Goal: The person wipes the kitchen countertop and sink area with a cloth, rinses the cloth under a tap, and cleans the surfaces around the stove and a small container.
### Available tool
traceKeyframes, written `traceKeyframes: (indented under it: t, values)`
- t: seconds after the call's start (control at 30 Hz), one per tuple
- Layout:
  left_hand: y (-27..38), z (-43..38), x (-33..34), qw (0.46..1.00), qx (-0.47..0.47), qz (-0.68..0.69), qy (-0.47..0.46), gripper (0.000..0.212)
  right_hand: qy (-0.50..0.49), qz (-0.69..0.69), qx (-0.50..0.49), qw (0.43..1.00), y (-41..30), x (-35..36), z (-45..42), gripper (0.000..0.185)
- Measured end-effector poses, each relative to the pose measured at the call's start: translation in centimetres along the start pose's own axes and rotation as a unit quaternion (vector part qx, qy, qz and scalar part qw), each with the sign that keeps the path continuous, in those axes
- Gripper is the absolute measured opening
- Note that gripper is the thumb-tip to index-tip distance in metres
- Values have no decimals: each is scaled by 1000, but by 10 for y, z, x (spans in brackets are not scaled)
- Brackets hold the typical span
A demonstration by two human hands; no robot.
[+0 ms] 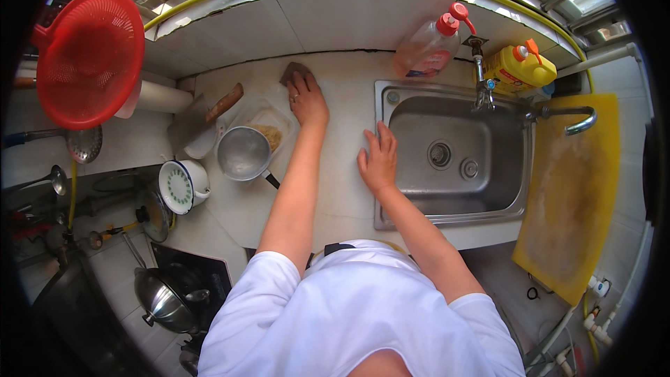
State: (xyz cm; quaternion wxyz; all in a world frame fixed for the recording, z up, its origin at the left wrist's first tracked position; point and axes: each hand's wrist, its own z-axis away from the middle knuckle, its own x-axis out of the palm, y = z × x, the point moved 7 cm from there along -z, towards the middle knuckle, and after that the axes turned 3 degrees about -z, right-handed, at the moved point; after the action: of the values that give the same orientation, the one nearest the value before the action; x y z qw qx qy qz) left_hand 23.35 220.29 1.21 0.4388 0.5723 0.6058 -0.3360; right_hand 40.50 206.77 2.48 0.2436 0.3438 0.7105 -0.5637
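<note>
My left hand point(309, 100) is stretched to the back of the pale countertop point(335, 178), its fingers pressing on a brown-grey cloth or scouring pad point(294, 72) near the tiled wall. My right hand point(379, 159) rests at the left rim of the stainless steel sink point(450, 152), fingers spread and holding nothing. Beside my left forearm, a small metal saucepan point(243, 153) with a black handle overlaps a clear plastic container point(285, 120) with some yellowish food in it. A cleaver with a wooden handle point(225, 102) lies farther left, next to a white enamel mug point(183, 186).
A red plastic colander point(91, 57) hangs at upper left. A pump bottle point(426, 52) and a yellow jug point(518, 69) stand behind the sink by the tap point(482, 86). At right leans a yellow cutting board point(570, 188). A steel pot point(165, 298) sits lower left.
</note>
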Motion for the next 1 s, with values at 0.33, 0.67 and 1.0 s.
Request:
traceKeyframes:
  t: [0.33,0.67,1.0]
  values:
    - [38,115,-64,966,99,138,-196,65,2,9,5,1000,5,3,1,40]
    - [32,99,-54,977,59,147,-144,67,-2,4,2,1000,3,0,0,40]
    - [82,37,-3,948,149,249,-133,58,14,-50,35,998,8,-3,0,42]
